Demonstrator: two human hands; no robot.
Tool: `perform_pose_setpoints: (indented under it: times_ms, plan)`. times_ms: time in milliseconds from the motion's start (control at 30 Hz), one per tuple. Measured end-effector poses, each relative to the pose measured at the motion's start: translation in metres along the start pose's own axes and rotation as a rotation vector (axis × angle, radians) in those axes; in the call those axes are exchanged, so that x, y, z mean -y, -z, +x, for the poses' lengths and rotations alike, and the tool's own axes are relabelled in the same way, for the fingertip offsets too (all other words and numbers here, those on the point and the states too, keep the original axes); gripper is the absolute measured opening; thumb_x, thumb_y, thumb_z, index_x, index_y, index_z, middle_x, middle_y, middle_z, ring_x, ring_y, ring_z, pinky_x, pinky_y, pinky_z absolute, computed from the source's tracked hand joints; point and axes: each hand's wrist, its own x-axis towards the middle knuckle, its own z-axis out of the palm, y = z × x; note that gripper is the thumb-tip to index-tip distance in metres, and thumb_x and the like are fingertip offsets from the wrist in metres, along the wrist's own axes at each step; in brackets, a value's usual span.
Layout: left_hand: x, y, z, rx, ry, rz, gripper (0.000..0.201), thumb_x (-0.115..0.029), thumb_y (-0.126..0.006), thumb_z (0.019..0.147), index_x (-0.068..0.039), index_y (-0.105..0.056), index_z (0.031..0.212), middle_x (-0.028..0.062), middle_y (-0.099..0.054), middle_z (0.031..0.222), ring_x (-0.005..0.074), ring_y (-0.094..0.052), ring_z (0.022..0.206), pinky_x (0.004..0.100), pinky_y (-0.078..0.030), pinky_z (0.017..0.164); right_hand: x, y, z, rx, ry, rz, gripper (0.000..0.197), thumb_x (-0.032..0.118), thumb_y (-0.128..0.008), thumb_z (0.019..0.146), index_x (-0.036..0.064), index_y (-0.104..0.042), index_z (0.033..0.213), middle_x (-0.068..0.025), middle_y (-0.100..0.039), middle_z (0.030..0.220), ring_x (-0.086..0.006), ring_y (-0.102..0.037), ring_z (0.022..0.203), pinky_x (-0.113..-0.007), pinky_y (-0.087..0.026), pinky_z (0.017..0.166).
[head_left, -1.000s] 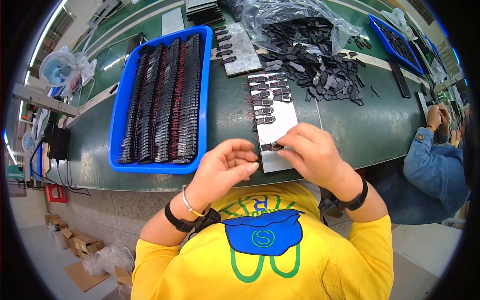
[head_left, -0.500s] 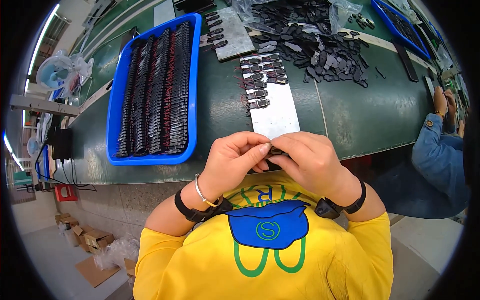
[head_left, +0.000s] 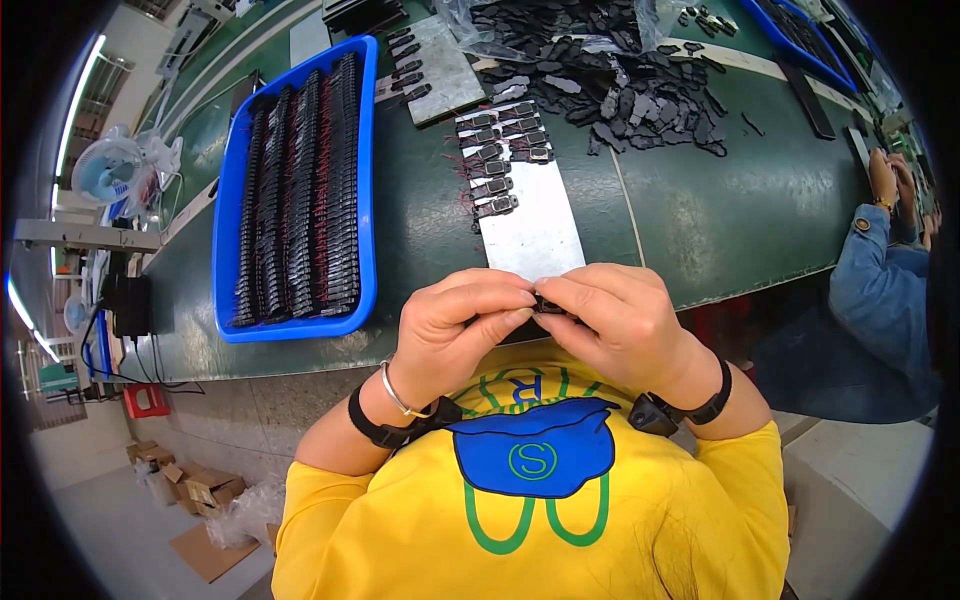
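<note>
In front of my chest, both hands meet over a small black speaker-like part (head_left: 546,304), mostly hidden by fingers. My right hand (head_left: 625,315) pinches it between thumb and fingers. My left hand (head_left: 455,325) is closed too, its thumb and fingertips at the part's left side. Just beyond my fingers lies a white board (head_left: 540,230). Several black speaker modules (head_left: 495,187) with red wires sit in two columns on its far part.
To the left, a blue tray (head_left: 366,250) holds packed rows of black modules with red wires. A grey plate (head_left: 445,75) and a heap of flat black pieces (head_left: 640,105) lie farther back. At right, another person's sleeve (head_left: 880,265) and hands show beside the bench.
The bench view has shifted slightly left. My left fingertips have drawn a little apart from the right ones, and the black part stays at my fingers.
</note>
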Motion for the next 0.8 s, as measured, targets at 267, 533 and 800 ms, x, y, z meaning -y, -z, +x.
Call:
perform_pose_setpoints:
  times_ms: [267,533,800]
  plan:
    - [0.0061,0.0061,0.003,0.101,-0.073,-0.027,0.015,0.004,-0.067,0.082,0.002,-0.069,0.096,0.0143,-0.067,0.101,0.018,-0.066,0.086,0.0256,-0.054,0.076,-0.0021,-0.0022,-0.0008,-0.065,0.094,0.01,0.022,0.0,-0.074,0.068,0.0002,-0.066,0.089,-0.0093,-0.064,0.076,-0.0237,-0.064,0.061,-0.031,-0.051,0.053]
    - [0.0017,0.0056,-0.0024,-0.036,0.249,-0.398,0.009,0.0,-0.061,0.089,0.002,-0.067,0.095,0.0169,-0.066,0.101,0.0153,-0.066,0.077,0.0224,-0.053,0.064,-0.0043,-0.0017,0.0008,-0.071,0.165,-0.056,0.019,-0.001,-0.071,0.069,-0.0001,-0.065,0.087,-0.0084,-0.062,0.074,-0.0216,-0.062,0.059,-0.03,-0.05,0.05]
    - [0.0072,0.0103,-0.0034,-0.078,0.373,-0.594,0.013,-0.005,-0.06,0.092,0.0,-0.064,0.103,0.0123,-0.067,0.103,0.0112,-0.064,0.076,0.0213,-0.052,0.063,-0.0037,0.0007,0.0003,-0.078,0.201,-0.107,0.019,0.0,-0.071,0.069,-0.0005,-0.065,0.087,-0.0084,-0.061,0.076,-0.0208,-0.06,0.057,-0.03,-0.048,0.048]
